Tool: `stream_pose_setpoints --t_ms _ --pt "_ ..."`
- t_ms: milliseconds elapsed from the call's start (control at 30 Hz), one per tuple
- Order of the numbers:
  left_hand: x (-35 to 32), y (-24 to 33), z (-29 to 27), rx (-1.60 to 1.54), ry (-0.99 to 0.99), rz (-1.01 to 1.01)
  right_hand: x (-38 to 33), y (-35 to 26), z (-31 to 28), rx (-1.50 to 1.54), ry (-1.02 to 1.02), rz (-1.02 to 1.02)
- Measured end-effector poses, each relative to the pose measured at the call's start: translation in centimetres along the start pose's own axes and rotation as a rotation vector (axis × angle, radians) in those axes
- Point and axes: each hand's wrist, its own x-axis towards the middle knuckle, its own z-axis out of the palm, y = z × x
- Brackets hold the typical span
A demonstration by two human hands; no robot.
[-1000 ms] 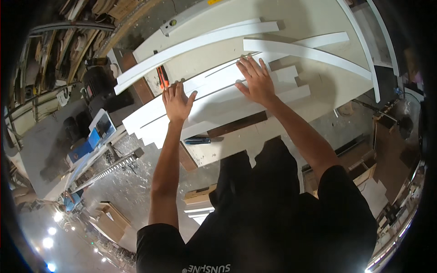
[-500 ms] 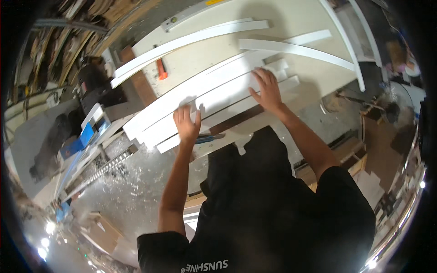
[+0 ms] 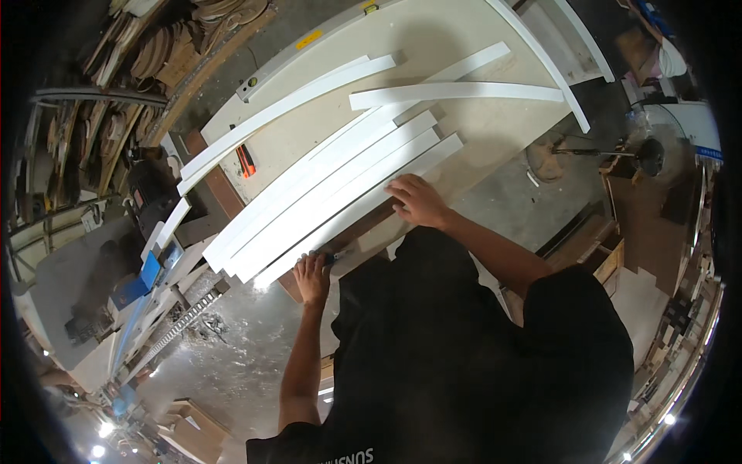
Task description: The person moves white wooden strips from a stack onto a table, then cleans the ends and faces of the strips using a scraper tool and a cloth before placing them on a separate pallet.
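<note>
Worktop (image 3: 290, 143): cut off above
Left fingers (image 3: 311, 264): bent; I can't tell their hold
Right fingers (image 3: 401, 188): half-open at strips' (image 3: 340, 189) edge, hold unclear

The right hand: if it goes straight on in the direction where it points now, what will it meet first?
Probably the nearest white strip: its edge lies at the fingertips of the right hand. Whether they already touch, I cannot tell.
</note>
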Motion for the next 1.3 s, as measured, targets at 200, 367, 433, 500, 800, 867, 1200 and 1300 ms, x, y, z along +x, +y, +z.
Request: stream_pose_setpoints --t_ms 200,367,433,500,800,867,1200,1300 --pt "0.9 2.6 -2.1 0.077 -0.008 -0.026 0.1 3.4 -2.7 0.067 0.096 0.053" --pt "0.5 4.3 -3.0 0.039 -0.099 -0.002 -1.6 7.4 -5.9 0.019 0.088 0.059" --pt "0.9 6.3 -3.3 -0.065 0.017 -0.041 -2.8 8.8 -7.0 0.020 0.130 0.099" --pt "3.2 9.9 -3.2 -0.152 0.052 -0.041 -3.9 9.2 -7.8 0.007 0.162 0.153" --pt "19.1 27.3 3.6 -0.466 -0.008 0.144 -3.7 5.9 -9.6 0.000 -0.142 -0.111" --pt "20.7 27.5 4.9 -0.494 -0.069 0.161 -4.4 7.9 -8.3 -0.064 0.028 -0.126" --pt "20.2 24.4 2.3 -0.316 0.170 -0.005 -3.5 19.8 -13.8 -0.183 0.117 0.110" --pt "20.1 20.6 -0.9 -0.205 0.202 -0.076 1.2 25.5 -17.5 -0.415 0.210 0.234"
